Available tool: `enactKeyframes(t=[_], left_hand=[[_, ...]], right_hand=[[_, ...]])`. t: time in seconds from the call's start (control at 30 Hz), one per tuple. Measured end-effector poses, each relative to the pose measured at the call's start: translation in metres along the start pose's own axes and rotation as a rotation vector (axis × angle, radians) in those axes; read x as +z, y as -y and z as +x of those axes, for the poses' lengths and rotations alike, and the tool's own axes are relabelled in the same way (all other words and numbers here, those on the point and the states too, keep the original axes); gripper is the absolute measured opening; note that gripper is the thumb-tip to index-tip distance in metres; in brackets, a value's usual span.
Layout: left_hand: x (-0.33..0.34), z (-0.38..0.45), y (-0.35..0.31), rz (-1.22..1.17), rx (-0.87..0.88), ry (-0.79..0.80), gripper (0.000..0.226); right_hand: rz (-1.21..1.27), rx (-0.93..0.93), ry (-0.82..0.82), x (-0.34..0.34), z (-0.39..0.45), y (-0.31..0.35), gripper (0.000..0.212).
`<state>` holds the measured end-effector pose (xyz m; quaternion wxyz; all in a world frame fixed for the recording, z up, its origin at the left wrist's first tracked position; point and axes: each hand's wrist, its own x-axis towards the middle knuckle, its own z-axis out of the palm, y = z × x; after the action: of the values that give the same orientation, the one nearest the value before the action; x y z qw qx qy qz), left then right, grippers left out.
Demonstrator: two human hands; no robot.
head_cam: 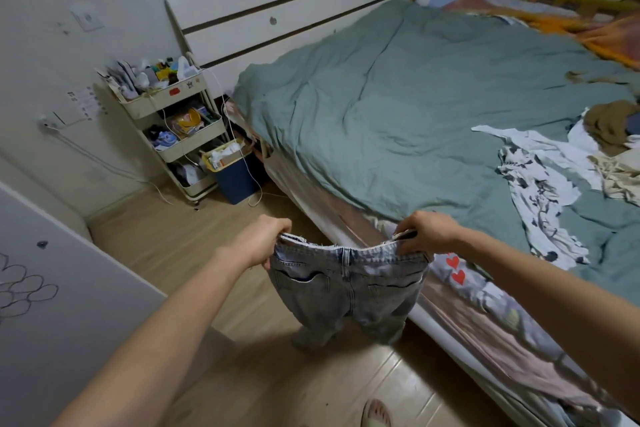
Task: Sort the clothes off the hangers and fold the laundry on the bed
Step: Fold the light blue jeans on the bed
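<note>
While I stand on the floor beside the bed (433, 107), the item in hand is one pair of washed grey-blue jeans (346, 291), held up by the waistband with the legs hanging to the wooden floor (194, 246), cuffs touching or nearly touching it. My left hand (258, 243) has its fingers curled over the waistband's left corner; my right hand (427, 230) pinches the right corner, the two hands apart and the band stretched between them. Risks, as I judge them: the cuffs may drag along the floor if I swing the jeans over without lifting; the legs could catch on the mattress edge just beside them; a loose pinch on one corner would let that side drop and twist the garment. Room to work: the green duvet (398, 87) lies broad and bare toward the headboard (277, 10), good for laying the jeans flat. To the right sits a heap of unsorted clothes (561, 177), so the landing spot should be kept left of it. A trolley of shelves (173, 125) stands at the wall, well apart from my arms.
</note>
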<state>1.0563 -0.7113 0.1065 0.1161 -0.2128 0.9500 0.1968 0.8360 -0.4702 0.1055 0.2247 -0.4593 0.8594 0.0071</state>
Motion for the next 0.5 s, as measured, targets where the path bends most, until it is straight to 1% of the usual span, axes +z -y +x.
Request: enactKeyframes(t=[0.07,0.13,0.2,0.27,0.3,0.33,0.37,0.4,0.43,0.5], left_hand=[[0.009,0.004,-0.006,0.113,0.071,0.033,0.013],[0.023,0.007,-0.012,0.188,0.106,0.076,0.017],[0.035,0.011,-0.017,0.344,0.068,0.037,0.021],[0.047,0.015,-0.021,0.448,0.002,-0.002,0.013],[0.055,0.016,-0.022,0.462,-0.029,0.016,0.009],[0.063,0.018,-0.022,0.431,-0.052,0.043,0.011],[0.072,0.018,-0.021,0.37,-0.075,0.077,0.02],[0.082,0.018,-0.02,0.286,-0.097,0.115,0.028],[0.091,0.018,-0.019,0.195,-0.108,0.135,0.031],[0.108,0.016,-0.017,0.09,-0.098,0.17,0.025]], right_hand=[[0.019,-0.067,0.011,0.005,-0.002,0.004,0.024],[0.095,-0.107,-0.079,0.014,-0.002,0.006,0.021],[0.228,-0.125,-0.174,0.024,-0.001,0.002,0.021],[0.343,-0.119,-0.178,0.039,-0.001,-0.003,0.02],[0.391,-0.105,-0.156,0.048,-0.003,-0.006,0.02],[0.428,-0.09,-0.133,0.057,-0.006,-0.008,0.02],[0.46,-0.081,-0.117,0.067,-0.009,-0.009,0.021],[0.497,-0.073,-0.104,0.075,-0.011,-0.01,0.021],[0.546,-0.061,-0.086,0.082,-0.013,-0.009,0.02],[0.613,-0.043,-0.012,0.095,-0.015,-0.006,0.019]])
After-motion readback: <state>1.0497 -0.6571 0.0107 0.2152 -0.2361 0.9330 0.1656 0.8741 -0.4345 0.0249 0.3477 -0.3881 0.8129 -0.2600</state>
